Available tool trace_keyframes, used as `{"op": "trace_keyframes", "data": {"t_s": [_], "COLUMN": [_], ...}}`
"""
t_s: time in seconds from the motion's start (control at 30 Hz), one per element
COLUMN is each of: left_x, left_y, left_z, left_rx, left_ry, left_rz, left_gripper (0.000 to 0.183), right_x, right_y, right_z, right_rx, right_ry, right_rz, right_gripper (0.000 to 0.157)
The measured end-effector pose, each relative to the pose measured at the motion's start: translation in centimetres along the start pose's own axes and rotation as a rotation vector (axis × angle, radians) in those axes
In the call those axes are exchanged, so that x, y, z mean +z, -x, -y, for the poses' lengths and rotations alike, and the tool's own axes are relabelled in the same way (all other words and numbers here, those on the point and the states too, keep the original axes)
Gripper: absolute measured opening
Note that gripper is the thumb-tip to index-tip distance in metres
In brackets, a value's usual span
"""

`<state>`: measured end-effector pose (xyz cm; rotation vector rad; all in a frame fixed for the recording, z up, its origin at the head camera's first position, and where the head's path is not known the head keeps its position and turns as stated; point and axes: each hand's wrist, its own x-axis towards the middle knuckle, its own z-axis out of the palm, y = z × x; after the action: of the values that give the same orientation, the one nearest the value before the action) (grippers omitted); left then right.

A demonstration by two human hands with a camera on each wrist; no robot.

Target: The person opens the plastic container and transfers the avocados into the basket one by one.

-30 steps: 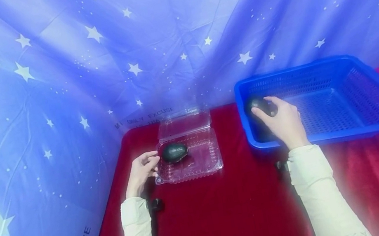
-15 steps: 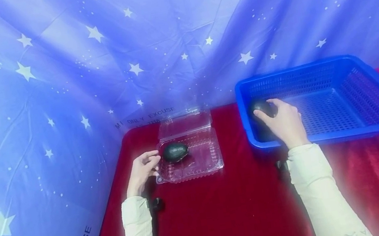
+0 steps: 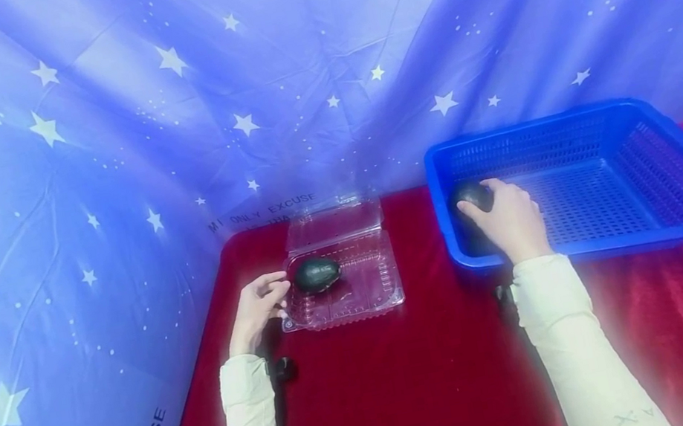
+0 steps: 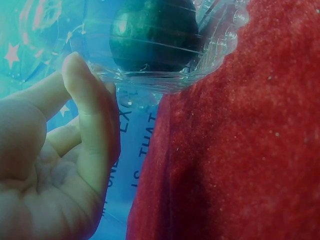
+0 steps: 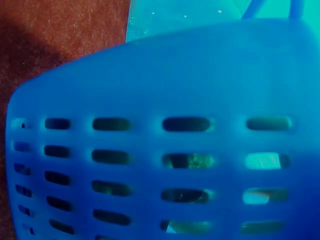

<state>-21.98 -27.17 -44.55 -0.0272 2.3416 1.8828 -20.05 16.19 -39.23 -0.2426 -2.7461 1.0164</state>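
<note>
My left hand [image 3: 255,306] pinches the left rim of a clear plastic clamshell container [image 3: 370,283], whose lid stands raised at the back. In the container's left part lies a dark green avocado [image 3: 316,275]; the left wrist view shows this avocado [image 4: 152,37] through the clear wall. My right hand [image 3: 514,218] reaches over the front of the blue plastic basket [image 3: 604,243], thumb and fingers curled round another dark avocado [image 3: 473,197] in its left end. From the right wrist, the basket's slotted wall [image 5: 150,85] hides the hand and most of what lies behind it.
A red cloth [image 3: 410,382] covers the table. Blue star-printed curtain [image 3: 302,61] hangs close behind and along the left side. The basket's floor and far wall [image 3: 528,155] are perforated, its rim standing well above the cloth.
The right hand and its avocado have shifted slightly lower and to the right within the basket's left end. My left hand and the container stay in place.
</note>
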Motion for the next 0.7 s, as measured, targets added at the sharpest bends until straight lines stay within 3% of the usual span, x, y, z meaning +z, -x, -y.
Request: {"op": "trace_keyframes", "data": {"t_s": [0.7], "left_x": [0.05], "left_y": [0.02], "left_z": [-0.05], "left_rx": [-0.011], "left_ry": [0.004], "left_rz": [-0.002], "left_gripper": [0.041], "right_x": [0.36], "right_y": [-0.46], "right_z": [-0.43], "right_rx": [-0.08], "right_ry": [0.088], "right_rz": [0.098], "right_gripper": [0.045]}}
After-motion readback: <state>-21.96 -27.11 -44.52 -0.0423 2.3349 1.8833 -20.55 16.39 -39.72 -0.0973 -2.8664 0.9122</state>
